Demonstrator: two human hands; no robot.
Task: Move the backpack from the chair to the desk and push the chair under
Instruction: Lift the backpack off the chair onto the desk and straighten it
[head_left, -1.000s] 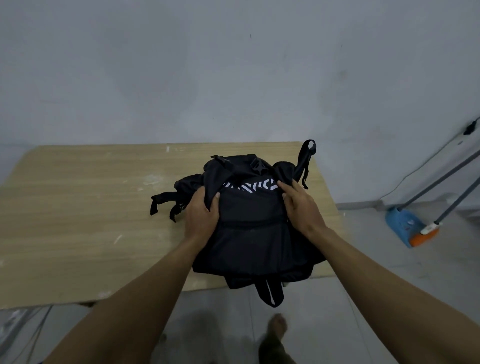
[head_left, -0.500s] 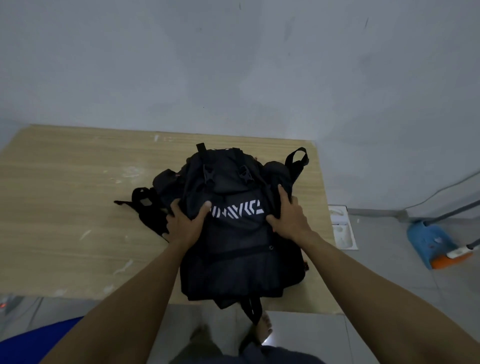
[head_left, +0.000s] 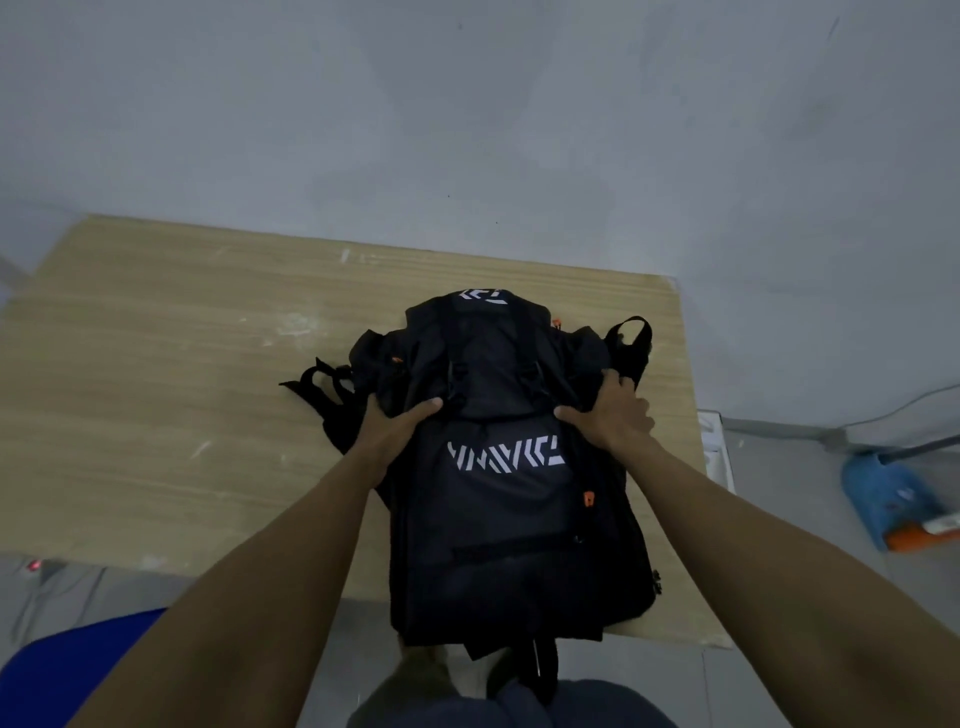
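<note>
A black backpack (head_left: 498, 519) with white lettering lies flat on the right part of the wooden desk (head_left: 182, 415), its bottom end hanging slightly over the near edge. My left hand (head_left: 392, 426) grips its left side near the top, thumb laid across the front. On the opposite shoulder of the bag, my right hand (head_left: 615, 415) holds the fabric. Straps stick out to the left and at the top right. A blue chair seat (head_left: 78, 670) shows at the bottom left, below the desk's near edge.
A grey wall stands right behind the desk. On the floor to the right lie a blue and orange dustpan (head_left: 893, 504) with long handles and a white tray (head_left: 719, 457). My feet and trousers show below the bag.
The backpack has slid farther onto the desk and flattened, showing a second logo at its top. Both hands stayed on its sides. The view tilted down, bringing the blue chair into sight.
</note>
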